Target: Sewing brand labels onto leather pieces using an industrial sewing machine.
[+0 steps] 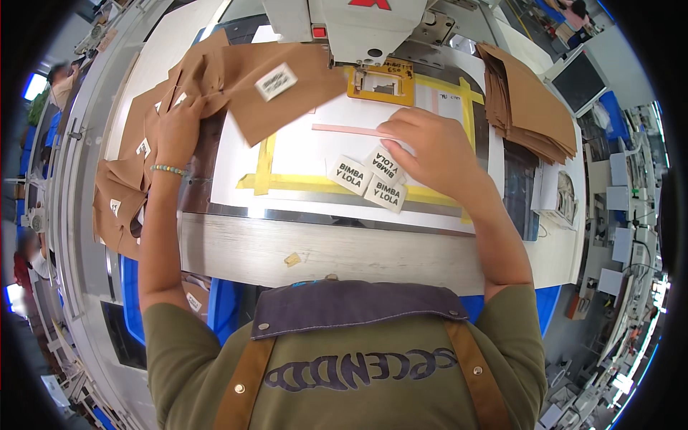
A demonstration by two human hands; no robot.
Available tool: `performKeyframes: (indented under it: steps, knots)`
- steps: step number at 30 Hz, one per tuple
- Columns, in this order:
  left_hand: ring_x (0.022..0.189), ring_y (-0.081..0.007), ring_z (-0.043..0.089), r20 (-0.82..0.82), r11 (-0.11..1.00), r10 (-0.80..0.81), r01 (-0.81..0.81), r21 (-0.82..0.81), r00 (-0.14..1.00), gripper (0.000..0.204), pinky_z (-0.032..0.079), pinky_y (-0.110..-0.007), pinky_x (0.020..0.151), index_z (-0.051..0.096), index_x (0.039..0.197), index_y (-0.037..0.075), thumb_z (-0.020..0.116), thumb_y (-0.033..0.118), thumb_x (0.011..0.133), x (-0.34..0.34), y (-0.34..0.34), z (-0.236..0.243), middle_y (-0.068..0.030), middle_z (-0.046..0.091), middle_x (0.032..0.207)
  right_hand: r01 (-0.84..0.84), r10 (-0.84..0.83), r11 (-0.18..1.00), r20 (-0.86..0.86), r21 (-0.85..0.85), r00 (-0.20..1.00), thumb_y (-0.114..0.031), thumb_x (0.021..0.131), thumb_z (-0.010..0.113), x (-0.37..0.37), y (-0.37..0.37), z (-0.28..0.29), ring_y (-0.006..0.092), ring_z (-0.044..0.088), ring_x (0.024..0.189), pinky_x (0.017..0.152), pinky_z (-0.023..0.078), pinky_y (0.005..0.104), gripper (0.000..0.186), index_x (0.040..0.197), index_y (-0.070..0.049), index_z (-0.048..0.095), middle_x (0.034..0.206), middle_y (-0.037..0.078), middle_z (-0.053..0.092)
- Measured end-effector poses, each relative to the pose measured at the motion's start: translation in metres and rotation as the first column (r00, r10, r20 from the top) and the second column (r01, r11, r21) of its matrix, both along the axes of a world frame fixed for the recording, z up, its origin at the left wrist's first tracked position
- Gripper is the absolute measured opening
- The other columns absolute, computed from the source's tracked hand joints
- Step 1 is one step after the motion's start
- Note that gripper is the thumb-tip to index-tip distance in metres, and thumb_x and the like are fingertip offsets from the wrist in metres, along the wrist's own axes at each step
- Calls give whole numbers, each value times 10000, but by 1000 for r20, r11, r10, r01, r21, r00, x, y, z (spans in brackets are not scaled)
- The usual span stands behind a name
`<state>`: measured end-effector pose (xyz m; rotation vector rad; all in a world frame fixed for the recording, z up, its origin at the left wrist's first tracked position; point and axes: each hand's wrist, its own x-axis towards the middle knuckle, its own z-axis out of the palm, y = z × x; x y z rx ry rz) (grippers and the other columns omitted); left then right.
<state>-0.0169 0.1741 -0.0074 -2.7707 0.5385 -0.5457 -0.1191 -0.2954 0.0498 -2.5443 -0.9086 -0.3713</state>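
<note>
My left hand [180,129], with a beaded bracelet at the wrist, is closed on a bunched edge of a brown fabric piece [247,89]. That piece carries a white printed label and stretches right toward the machine's head. My right hand [433,150] is over the white sheet [287,172], thumb and fingers curled together. Its fingertips meet the end of a thin pink strip [347,130]; whether anything is pinched there is hidden. Just below the thumb lie three loose white labels [349,175] with dark lettering, partly overlapping.
A white sewing or embroidery machine head [362,32] overhangs a yellow clamp frame [401,84]. Yellow tape [263,165] borders the sheet. Brown pieces [523,107] are stacked right; labelled ones [118,190] drape over the left edge. Blue bins [223,308] sit below the table.
</note>
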Motion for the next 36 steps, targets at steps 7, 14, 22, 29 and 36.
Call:
performKeyframes:
  steps: [7, 14, 22, 29, 36]
  knots:
    - [1100, -384, 749, -179, 961, 258, -271, -52, 949, 434, 599, -501, 938, 720, 1385, 137, 582, 68, 980, -3, 38, 9, -144, 779, 1169, 239, -237, 971, -97, 9, 967, -169, 969, 766, -26, -76, 18, 290, 751, 921, 780, 594, 375, 164, 1079, -51, 798, 1034, 88, 777]
    - [1052, -384, 735, -495, 890, -160, -92, -447, 854, 440, 570, -448, 953, 740, 1335, 25, 789, 183, 928, -10, -37, 75, -191, 774, 1148, 527, -510, 845, -159, 87, 845, -127, 1003, 753, -61, -136, 59, 227, 769, 964, 837, 597, 344, 191, 1155, -20, 797, 1082, 103, 796]
    - [1694, -317, 222, -181, 965, -66, 17, -263, 981, 716, 184, -539, 1354, 404, 1724, 214, 503, 585, 1120, 20, -102, -42, -113, 323, 1810, 653, -640, 756, 165, -40, 751, -165, 985, 763, -37, -165, 35, 326, 619, 1371, 1133, 510, 448, 363, 1344, -112, 754, 1446, 54, 714]
    - [1600, -303, 415, -124, 884, -343, 276, -377, 931, 586, 321, -477, 1308, 550, 1622, 117, 637, 357, 1094, 44, -59, -27, -96, 495, 1712, 645, -611, 762, 264, -59, 746, -154, 985, 753, -20, -191, 13, 333, 699, 1242, 1063, 550, 440, 295, 1272, -100, 788, 1325, 63, 771]
    - [1198, -319, 723, 146, 673, -576, 568, -474, 804, 433, 600, -426, 967, 699, 1386, 60, 766, 81, 958, -20, -141, 16, -93, 738, 1391, 506, -497, 857, 410, 96, 764, -91, 1006, 689, 6, -172, 21, 356, 740, 1087, 950, 578, 459, 173, 1143, -34, 777, 1180, 127, 804]
